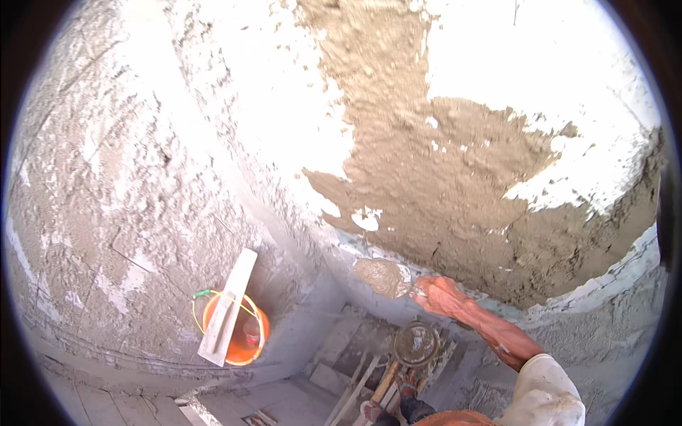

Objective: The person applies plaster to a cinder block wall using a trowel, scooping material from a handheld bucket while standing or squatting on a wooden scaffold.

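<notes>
My right hand [435,292] is closed around the handle of a trowel, with the arm stretched out from the lower right. A lump of wet grey-brown mortar [380,275] covers most of the trowel's blade. The blade is close to the lower edge of the wall's fresh, rough mortar coat [455,177]; whether it touches the wall I cannot tell. Below the hand stands a round pan [417,343] that looks to hold more mortar. My left hand is out of view.
On the left, an orange bucket [263,330] has a long pale float [229,309] lying across its rim. Rough plaster covers the left wall [128,177]. My feet [371,410] are on planks and boards [355,387] below. Glare whitens parts of the wall ahead.
</notes>
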Demonstrator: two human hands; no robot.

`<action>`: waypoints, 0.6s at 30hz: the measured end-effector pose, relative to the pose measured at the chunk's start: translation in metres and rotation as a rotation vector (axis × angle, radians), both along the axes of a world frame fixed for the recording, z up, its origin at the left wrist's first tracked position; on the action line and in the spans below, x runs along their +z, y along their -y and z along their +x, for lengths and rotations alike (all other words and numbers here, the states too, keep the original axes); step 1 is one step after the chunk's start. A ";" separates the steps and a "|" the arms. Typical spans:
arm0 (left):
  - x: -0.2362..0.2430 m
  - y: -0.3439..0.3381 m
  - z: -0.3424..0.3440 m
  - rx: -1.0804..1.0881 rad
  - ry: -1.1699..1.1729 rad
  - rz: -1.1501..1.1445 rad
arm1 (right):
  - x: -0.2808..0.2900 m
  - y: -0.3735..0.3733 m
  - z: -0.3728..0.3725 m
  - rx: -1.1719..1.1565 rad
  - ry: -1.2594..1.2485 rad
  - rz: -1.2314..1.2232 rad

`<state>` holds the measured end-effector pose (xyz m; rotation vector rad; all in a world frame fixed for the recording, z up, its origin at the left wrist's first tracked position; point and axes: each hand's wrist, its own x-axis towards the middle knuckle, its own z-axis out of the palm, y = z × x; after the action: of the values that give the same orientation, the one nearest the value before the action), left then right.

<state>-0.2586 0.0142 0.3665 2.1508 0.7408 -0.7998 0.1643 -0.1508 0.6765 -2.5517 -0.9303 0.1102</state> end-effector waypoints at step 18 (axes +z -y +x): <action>0.012 -0.081 0.003 -0.013 0.128 -0.107 | 0.488 -0.165 0.068 0.645 -0.611 1.295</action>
<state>-0.2554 0.0949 0.3788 2.0903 0.6056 -0.6859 0.2327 0.0146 1.1642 -0.9098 -1.0185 0.3185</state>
